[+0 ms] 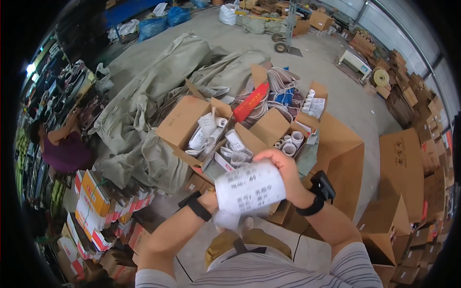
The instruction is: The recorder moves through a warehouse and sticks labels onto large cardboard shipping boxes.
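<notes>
Right hand: our right hand curls over the top right edge of a white printed paper roll, fingers wrapped round it and gripping it.
Left hand: our left hand sits under the roll's lower left end, mostly hidden behind the paper; it seems to grip a crumpled white tail of paper hanging below, though we cannot tell the finger positions.
Where the roll is: held in the air between both hands, close to our chest, well above the concrete floor.
Beyond the hands: an open cardboard box with loose white paper scraps, and just to its right another open box holding small white paper rolls standing on end.
Further out: a red flat packet leans on the boxes, with grey-green sacks heaped to the left of them.
Left of our left hand: stacked yellow and white cartons, and another person in a purple top at the shelves.
Progress, as we judge it: one roll is in hand and part-wound, its loose end not yet tucked; several rolls already stand in the box, while loose paper lies unsorted in the other.
</notes>
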The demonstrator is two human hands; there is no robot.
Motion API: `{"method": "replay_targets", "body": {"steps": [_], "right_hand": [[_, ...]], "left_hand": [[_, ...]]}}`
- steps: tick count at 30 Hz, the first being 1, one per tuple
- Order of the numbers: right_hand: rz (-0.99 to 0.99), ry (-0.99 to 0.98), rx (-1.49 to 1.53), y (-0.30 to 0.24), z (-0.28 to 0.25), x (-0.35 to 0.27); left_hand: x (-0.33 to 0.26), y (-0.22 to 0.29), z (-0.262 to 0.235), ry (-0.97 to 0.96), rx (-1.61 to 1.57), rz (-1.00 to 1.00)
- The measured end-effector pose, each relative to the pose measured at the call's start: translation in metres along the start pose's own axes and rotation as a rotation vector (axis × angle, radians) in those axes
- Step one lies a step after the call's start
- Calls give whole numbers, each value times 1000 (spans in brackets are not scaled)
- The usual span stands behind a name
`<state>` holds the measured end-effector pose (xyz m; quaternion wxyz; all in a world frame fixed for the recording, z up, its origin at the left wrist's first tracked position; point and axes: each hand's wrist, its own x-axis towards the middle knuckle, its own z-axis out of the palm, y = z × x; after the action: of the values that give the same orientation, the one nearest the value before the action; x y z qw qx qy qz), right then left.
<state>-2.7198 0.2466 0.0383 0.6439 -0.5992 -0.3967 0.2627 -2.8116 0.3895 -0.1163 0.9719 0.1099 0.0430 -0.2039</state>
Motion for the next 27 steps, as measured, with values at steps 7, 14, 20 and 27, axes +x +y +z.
{"method": "replay_targets", "body": {"steps": [7, 14, 20, 27], "right_hand": [[567, 166, 318, 61, -7, -27], [259, 153, -90, 87, -40, -16], [381, -314, -183, 86, -69, 5], [268, -706, -256, 126, -58, 15]], "left_hand": [[-24, 38, 62, -189, 1735, 663], [-33, 30, 89, -6, 1920, 478], [-27, 31, 122, -86, 1972, 504], [-6, 24, 129, -115, 2229, 190]]}}
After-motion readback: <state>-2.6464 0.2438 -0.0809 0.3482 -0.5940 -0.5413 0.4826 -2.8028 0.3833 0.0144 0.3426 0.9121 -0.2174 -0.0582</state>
